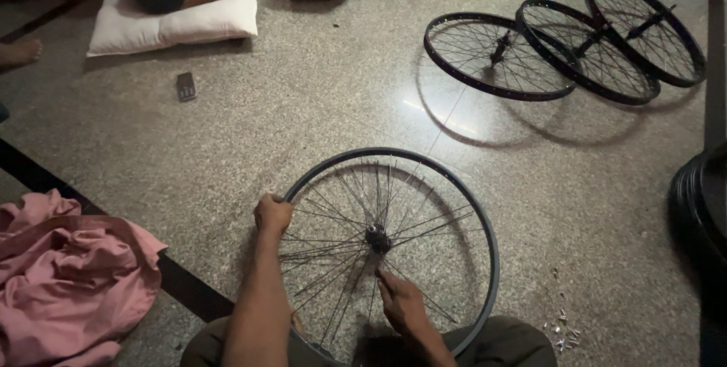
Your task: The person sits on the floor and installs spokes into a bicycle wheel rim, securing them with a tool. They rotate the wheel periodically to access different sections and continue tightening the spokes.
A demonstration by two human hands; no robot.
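**Materials and finishes, floor workspace**

Bicycle wheel rim (485,223): metal, dark grey, dull sheen, smooth. Spokes (333,219): thin bare metal wire, faint glints. Hub (376,238): dark metal, finish too dim to tell. Gripped at rim by bare left hand (273,214); bare right hand (401,302) on spokes.

Three finished wheels (564,41): black rims, semi-matt, metal spokes.

Floor (318,109): polished speckled stone, terrazzo-like, glossy, mirror glare near wheels; dark inlaid strip (189,291), smooth.

Small loose parts (562,327): bright silvery metal, shiny.

Pink cloth (68,276): soft woven fabric, matt, crumpled. Pillow (174,22): white cloth, matt, creased.

Stacked tyres (700,208): black rubber, matt.

Small flat device (186,85): grey, probably plastic, slight gloss.
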